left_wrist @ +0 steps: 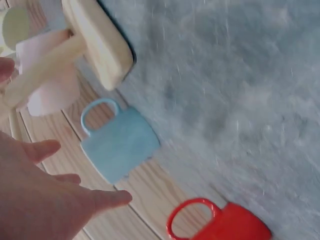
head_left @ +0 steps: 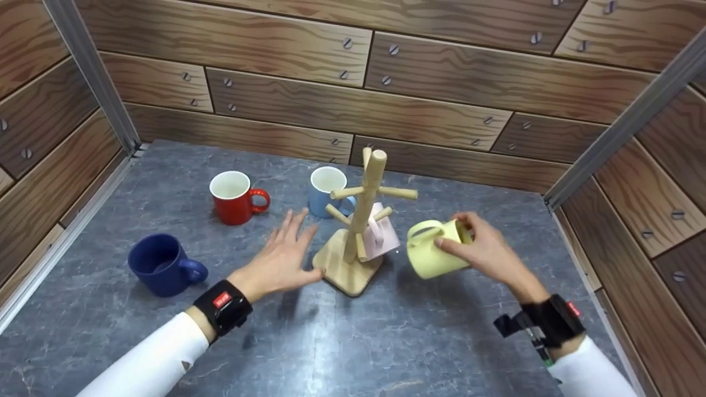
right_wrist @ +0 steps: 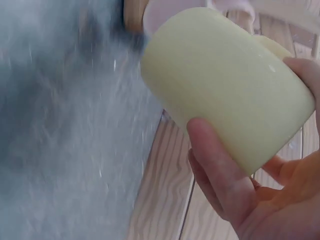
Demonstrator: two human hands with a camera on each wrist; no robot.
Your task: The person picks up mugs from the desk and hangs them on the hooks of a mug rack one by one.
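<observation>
My right hand (head_left: pixel 488 248) grips a yellow mug (head_left: pixel 436 259) near its rim, thumb on one side and fingers on the other. The mug is tilted on its side above the table, its handle facing up. To its left stands a wooden mug tree (head_left: pixel 361 220) with several pegs. A pink mug (head_left: pixel 386 234) hangs tilted on the tree's right side, partly behind the post. My left hand (head_left: pixel 281 256) is spread beside the tree's base (head_left: pixel 336 256), fingers extended and holding nothing. In the right wrist view the yellow mug (right_wrist: pixel 225 85) covers most of the tree.
Behind the tree stands a light blue mug (head_left: pixel 325 193), partly hidden by the pegs. A red mug (head_left: pixel 234 204) is at the back left, and a dark blue mug (head_left: pixel 162 270) sits nearer on the left. Wood-patterned walls (head_left: pixel 287 94) enclose the grey table (head_left: pixel 375 353).
</observation>
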